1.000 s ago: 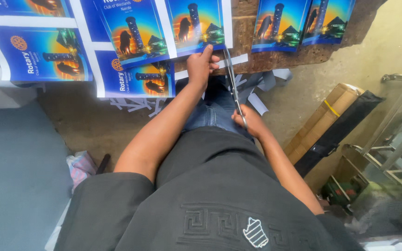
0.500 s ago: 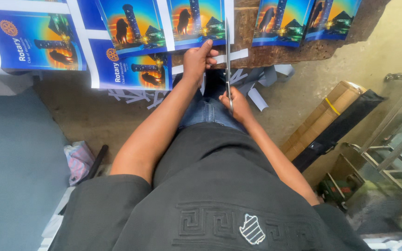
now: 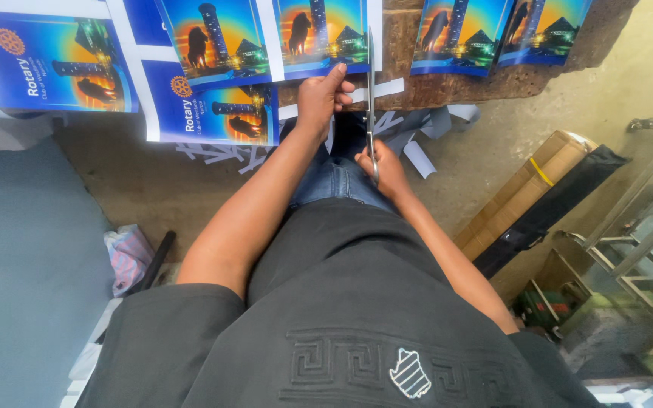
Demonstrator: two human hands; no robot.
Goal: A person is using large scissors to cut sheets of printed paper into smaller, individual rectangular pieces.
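Note:
My left hand (image 3: 320, 97) pinches the lower edge of a large printed sheet (image 3: 266, 45) with blue and orange pictures, lying on a brown table (image 3: 447, 83). My right hand (image 3: 383, 168) grips the handles of long scissors (image 3: 371, 91). Their blades point away from me, up along the white right margin of the sheet, just right of my left fingers. A narrow white paper strip (image 3: 379, 89) lies under the blades near the table edge.
More printed sheets (image 3: 493, 34) lie to the right on the table. White paper offcuts (image 3: 417, 143) are scattered on the floor below. A cardboard tube (image 3: 523, 189) and a black roll lean at the right, beside a metal frame (image 3: 644, 227). A grey mat (image 3: 24, 264) lies left.
The scissors have turned from slanted to nearly straight and moved up along the sheet's right margin. My right hand has drawn closer under the table edge.

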